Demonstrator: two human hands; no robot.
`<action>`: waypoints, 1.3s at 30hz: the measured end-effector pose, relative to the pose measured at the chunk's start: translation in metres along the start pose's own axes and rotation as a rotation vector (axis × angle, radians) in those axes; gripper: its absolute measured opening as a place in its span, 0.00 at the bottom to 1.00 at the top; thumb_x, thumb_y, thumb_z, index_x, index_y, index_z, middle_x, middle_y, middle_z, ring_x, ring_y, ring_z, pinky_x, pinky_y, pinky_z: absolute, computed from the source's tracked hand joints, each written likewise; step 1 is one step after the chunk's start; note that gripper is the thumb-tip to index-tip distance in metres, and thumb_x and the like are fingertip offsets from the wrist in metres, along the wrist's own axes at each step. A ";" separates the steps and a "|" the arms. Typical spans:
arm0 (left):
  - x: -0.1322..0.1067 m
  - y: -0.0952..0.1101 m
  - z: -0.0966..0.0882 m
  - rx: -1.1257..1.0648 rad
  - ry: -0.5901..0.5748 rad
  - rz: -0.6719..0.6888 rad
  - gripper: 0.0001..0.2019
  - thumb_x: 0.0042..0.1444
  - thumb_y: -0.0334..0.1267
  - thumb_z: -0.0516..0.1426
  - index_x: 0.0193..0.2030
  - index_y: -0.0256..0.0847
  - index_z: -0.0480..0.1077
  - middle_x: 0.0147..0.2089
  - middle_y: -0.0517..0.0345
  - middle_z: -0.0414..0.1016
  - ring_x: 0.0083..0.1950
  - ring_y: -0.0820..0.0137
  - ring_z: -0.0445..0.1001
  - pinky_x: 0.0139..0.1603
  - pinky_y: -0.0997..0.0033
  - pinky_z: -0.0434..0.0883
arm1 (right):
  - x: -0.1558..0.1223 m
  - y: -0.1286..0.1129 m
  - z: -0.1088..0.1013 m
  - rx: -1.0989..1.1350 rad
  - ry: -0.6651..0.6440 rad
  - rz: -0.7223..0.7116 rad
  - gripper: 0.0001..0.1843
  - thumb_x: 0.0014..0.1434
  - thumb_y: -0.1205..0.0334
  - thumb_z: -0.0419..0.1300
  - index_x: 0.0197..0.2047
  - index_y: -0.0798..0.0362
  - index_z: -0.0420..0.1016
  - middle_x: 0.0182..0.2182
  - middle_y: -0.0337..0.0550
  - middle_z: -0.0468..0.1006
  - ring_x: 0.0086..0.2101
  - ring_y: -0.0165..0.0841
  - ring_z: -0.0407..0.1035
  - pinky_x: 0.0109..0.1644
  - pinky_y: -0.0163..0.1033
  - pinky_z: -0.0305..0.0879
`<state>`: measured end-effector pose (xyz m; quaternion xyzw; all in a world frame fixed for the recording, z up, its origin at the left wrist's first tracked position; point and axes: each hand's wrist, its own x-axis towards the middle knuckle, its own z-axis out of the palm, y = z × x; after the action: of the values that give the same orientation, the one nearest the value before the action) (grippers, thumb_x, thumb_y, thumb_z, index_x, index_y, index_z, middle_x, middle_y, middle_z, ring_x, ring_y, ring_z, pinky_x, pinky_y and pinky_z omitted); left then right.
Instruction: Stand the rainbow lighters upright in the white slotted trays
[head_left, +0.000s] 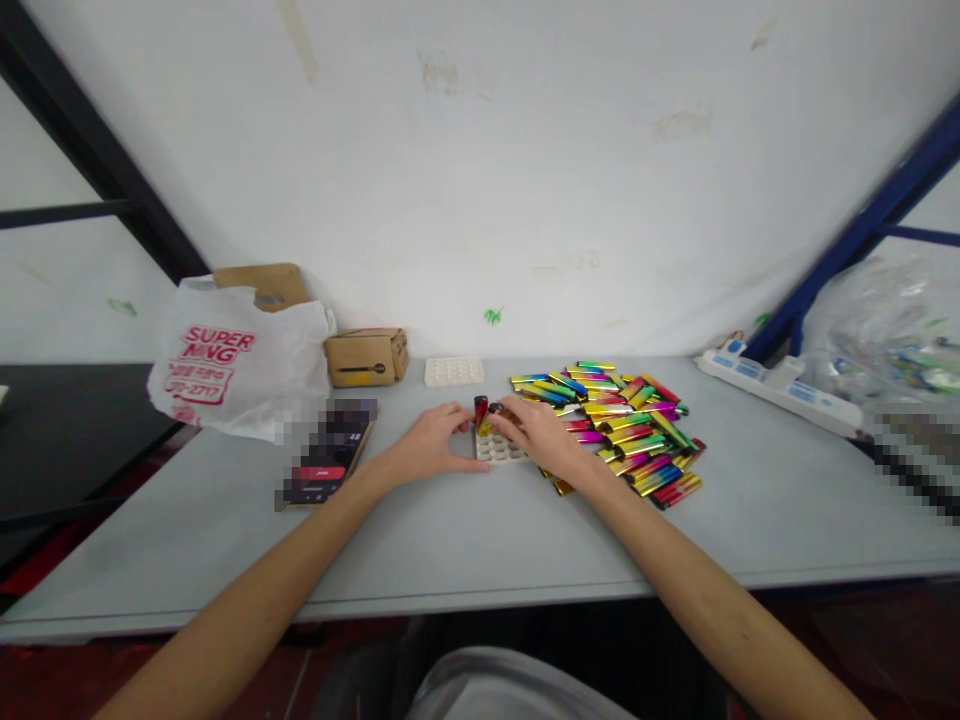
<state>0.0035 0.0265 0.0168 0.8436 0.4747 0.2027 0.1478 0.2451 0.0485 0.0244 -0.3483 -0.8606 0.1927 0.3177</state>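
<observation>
Head cam, here's what I'm seeing from my end. A red lighter (pixel 480 411) stands upright in the far corner of a white tray (pixel 501 452), which sits mid-table, right in front of the person. The right hand (pixel 538 434) comes in from 4 o'clock, fingertips pressed together and pinching at the top of that lighter. It's tiny on my feed, so I can't tell exactly how much of it they've got. The left hand (pixel 431 442) cups the tray's 9 o'clock edge, thumb along the near side, fingers curled over the far side, so it's holding the tray.

Just off the tray at 3 o'clock there's a big pile of shiny multicolour lighters (pixel 626 425), touching the right wrist. A spare tray (pixel 454 371) lies at 11 o'clock, near the wall. A small cardboard box (pixel 367 357) is at 10 o'clock, with a white plastic bag (pixel 225 365) with red print just beyond it. A dark flat packet (pixel 330 458) sits at 9 o'clock. A power strip (pixel 780 385) is way out at 2 o'clock. All of it is on a grey table (pixel 465 545).
</observation>
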 end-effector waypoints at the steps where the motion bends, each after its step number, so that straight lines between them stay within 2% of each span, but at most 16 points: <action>1: 0.000 0.000 0.000 -0.002 -0.001 -0.003 0.35 0.48 0.68 0.70 0.51 0.42 0.77 0.46 0.51 0.77 0.48 0.53 0.77 0.51 0.58 0.72 | 0.001 0.001 0.001 -0.031 -0.028 -0.007 0.14 0.78 0.51 0.55 0.42 0.50 0.73 0.36 0.46 0.81 0.35 0.38 0.73 0.40 0.39 0.61; 7: 0.001 -0.001 0.000 -0.003 -0.016 -0.006 0.34 0.49 0.68 0.69 0.51 0.41 0.77 0.47 0.49 0.78 0.49 0.52 0.77 0.52 0.56 0.72 | 0.007 -0.002 -0.001 -0.259 -0.151 -0.065 0.11 0.78 0.53 0.55 0.48 0.50 0.73 0.41 0.47 0.81 0.38 0.39 0.74 0.42 0.40 0.63; 10: 0.001 -0.003 0.001 -0.003 -0.015 0.007 0.34 0.49 0.68 0.69 0.51 0.41 0.77 0.48 0.49 0.78 0.50 0.52 0.76 0.53 0.56 0.72 | 0.011 -0.009 -0.006 -0.397 -0.174 -0.099 0.15 0.79 0.50 0.53 0.51 0.52 0.74 0.43 0.52 0.82 0.39 0.41 0.76 0.41 0.40 0.63; 14: 0.001 -0.004 0.002 0.009 -0.006 0.014 0.33 0.50 0.68 0.69 0.50 0.42 0.77 0.47 0.50 0.78 0.49 0.53 0.76 0.52 0.56 0.72 | 0.014 -0.019 -0.008 -0.538 -0.197 -0.064 0.20 0.80 0.50 0.50 0.52 0.56 0.76 0.42 0.57 0.83 0.39 0.43 0.77 0.38 0.40 0.61; 18: 0.002 -0.005 0.003 0.027 0.009 0.010 0.32 0.50 0.69 0.68 0.45 0.42 0.76 0.45 0.50 0.78 0.48 0.53 0.77 0.51 0.56 0.73 | 0.013 -0.023 -0.010 -0.536 -0.270 -0.105 0.19 0.80 0.51 0.52 0.50 0.55 0.78 0.42 0.53 0.84 0.38 0.39 0.77 0.37 0.38 0.58; 21: 0.002 -0.005 0.002 0.036 0.002 0.004 0.31 0.50 0.70 0.67 0.42 0.42 0.76 0.46 0.50 0.78 0.48 0.52 0.77 0.52 0.56 0.73 | 0.010 -0.014 -0.020 -0.449 -0.206 -0.068 0.22 0.78 0.45 0.55 0.46 0.54 0.79 0.37 0.47 0.83 0.37 0.37 0.75 0.39 0.38 0.59; 24: 0.002 -0.004 0.001 0.041 -0.007 -0.004 0.33 0.49 0.70 0.68 0.45 0.41 0.76 0.48 0.49 0.78 0.49 0.52 0.78 0.53 0.55 0.73 | 0.007 0.012 -0.036 -0.441 -0.043 -0.003 0.18 0.79 0.52 0.54 0.45 0.55 0.80 0.40 0.49 0.82 0.41 0.37 0.75 0.46 0.38 0.62; 26: 0.002 -0.003 0.000 0.043 -0.011 -0.011 0.34 0.49 0.70 0.68 0.47 0.41 0.77 0.48 0.49 0.79 0.49 0.52 0.78 0.54 0.55 0.74 | 0.004 0.034 -0.046 -0.501 0.025 0.067 0.13 0.77 0.57 0.57 0.47 0.55 0.81 0.43 0.52 0.82 0.46 0.40 0.74 0.51 0.40 0.64; 30: 0.001 -0.002 0.000 0.041 -0.014 -0.017 0.35 0.49 0.69 0.69 0.48 0.40 0.77 0.49 0.48 0.79 0.49 0.52 0.78 0.55 0.55 0.74 | -0.002 0.065 -0.054 -0.571 -0.026 0.173 0.09 0.71 0.60 0.65 0.48 0.56 0.81 0.46 0.54 0.81 0.49 0.44 0.73 0.56 0.44 0.65; 34: 0.001 -0.003 0.001 0.041 -0.003 -0.014 0.34 0.49 0.70 0.68 0.48 0.40 0.77 0.49 0.48 0.79 0.49 0.52 0.78 0.55 0.54 0.74 | -0.003 0.068 -0.050 -0.553 -0.042 0.216 0.07 0.71 0.61 0.64 0.46 0.55 0.80 0.46 0.54 0.82 0.48 0.44 0.74 0.56 0.45 0.66; 39: 0.002 -0.003 0.001 0.052 -0.007 -0.014 0.33 0.49 0.70 0.68 0.46 0.41 0.77 0.48 0.49 0.78 0.47 0.53 0.78 0.52 0.56 0.74 | -0.002 0.063 -0.049 -0.376 0.130 0.200 0.08 0.70 0.59 0.64 0.48 0.53 0.77 0.47 0.53 0.83 0.46 0.43 0.75 0.52 0.44 0.67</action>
<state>0.0022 0.0299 0.0153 0.8446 0.4851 0.1863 0.1290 0.3095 0.0954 0.0239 -0.4967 -0.8203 0.0366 0.2812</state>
